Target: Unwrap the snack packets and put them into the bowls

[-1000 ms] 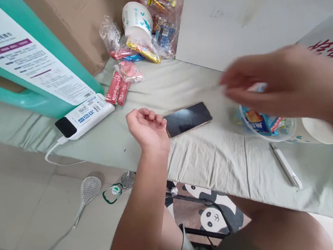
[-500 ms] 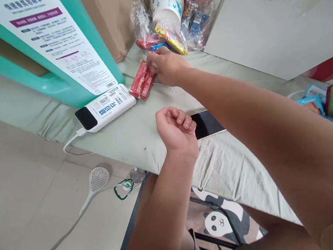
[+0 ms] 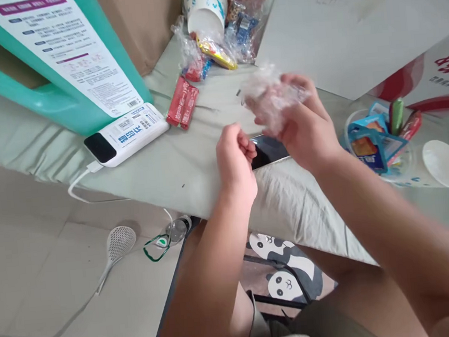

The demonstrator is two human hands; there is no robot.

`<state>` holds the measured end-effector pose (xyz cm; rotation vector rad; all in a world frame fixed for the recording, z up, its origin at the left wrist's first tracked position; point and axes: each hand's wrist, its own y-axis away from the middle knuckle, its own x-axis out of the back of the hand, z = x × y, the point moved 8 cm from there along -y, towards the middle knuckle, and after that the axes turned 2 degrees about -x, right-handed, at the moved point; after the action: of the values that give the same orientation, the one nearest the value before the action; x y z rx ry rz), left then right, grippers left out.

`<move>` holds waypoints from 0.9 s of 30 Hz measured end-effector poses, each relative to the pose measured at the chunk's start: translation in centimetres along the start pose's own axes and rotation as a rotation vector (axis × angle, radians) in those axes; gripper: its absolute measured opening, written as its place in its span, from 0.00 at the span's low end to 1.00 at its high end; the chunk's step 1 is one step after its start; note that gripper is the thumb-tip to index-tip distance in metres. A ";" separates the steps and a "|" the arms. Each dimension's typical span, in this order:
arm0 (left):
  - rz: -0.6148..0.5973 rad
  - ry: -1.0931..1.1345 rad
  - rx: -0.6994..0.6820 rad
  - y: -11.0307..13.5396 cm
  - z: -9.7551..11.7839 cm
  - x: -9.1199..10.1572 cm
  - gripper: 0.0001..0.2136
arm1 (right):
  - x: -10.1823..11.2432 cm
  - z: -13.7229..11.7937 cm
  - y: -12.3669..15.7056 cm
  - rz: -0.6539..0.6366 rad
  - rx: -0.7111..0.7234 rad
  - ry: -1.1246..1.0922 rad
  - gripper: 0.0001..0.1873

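My right hand is raised over the cloth-covered table, fingers closed round a crinkled clear plastic packet with something pinkish inside. My left hand is a loose fist just left of it, above the table's near edge, with nothing visible in it. A dark phone lies face up under both hands, mostly hidden. Two red snack bars lie on the cloth to the left.
A white power bank with a cable lies by a teal stand. A pile of wrapped snacks and a paper cup sit at the back. A clear tub of snacks and a white cup stand at right.
My right hand has drawn back from the snack pile near the red bars, now holding the plastic packet in front of me. The left fist stayed by the phone.
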<state>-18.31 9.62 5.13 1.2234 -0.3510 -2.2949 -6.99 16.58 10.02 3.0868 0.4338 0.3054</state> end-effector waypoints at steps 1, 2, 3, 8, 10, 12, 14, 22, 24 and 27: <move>-0.076 -0.070 -0.006 0.2 -0.7 -0.7 0.12 | 1.1 0.5 2.4 0.017 -0.022 -0.104 0.25; -0.178 -0.130 0.010 0.5 -1.6 -1.5 0.09 | 2.2 1.1 4.9 0.049 -0.041 -0.142 0.24; -0.299 -0.178 0.051 1.1 -2.9 -2.4 0.09 | 3.2 1.9 7.3 0.085 -0.071 -0.162 0.23; -0.715 -0.342 0.256 5.0 -9.1 -4.7 0.18 | 7.2 5.7 17.0 0.273 -0.132 -0.205 0.26; -0.725 -0.387 0.267 5.6 -10.7 -4.7 0.19 | 9.4 6.4 19.6 0.322 -0.132 -0.032 0.29; -0.727 -0.419 0.281 6.1 -11.9 -4.8 0.21 | 12.8 6.5 21.8 0.422 -0.118 0.247 0.24; -0.742 -0.453 0.283 6.5 -12.8 -4.9 0.24 | 16.9 6.6 24.0 0.604 -0.119 0.544 0.17; -0.849 -0.835 0.094 7.6 -15.2 -4.7 0.13 | 25.2 11.6 27.4 0.709 -0.430 0.985 0.23; -0.810 -0.866 0.113 7.4 -15.7 -4.4 0.18 | 25.8 12.1 27.2 0.717 -0.447 0.958 0.22; -0.872 -0.928 0.094 7.6 -15.9 -4.6 0.28 | 26.2 12.6 26.9 0.698 -0.508 0.911 0.20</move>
<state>-0.61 5.99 2.81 0.2189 -0.2497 -3.5581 27.51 -1.91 3.65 2.3032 -0.6643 1.5351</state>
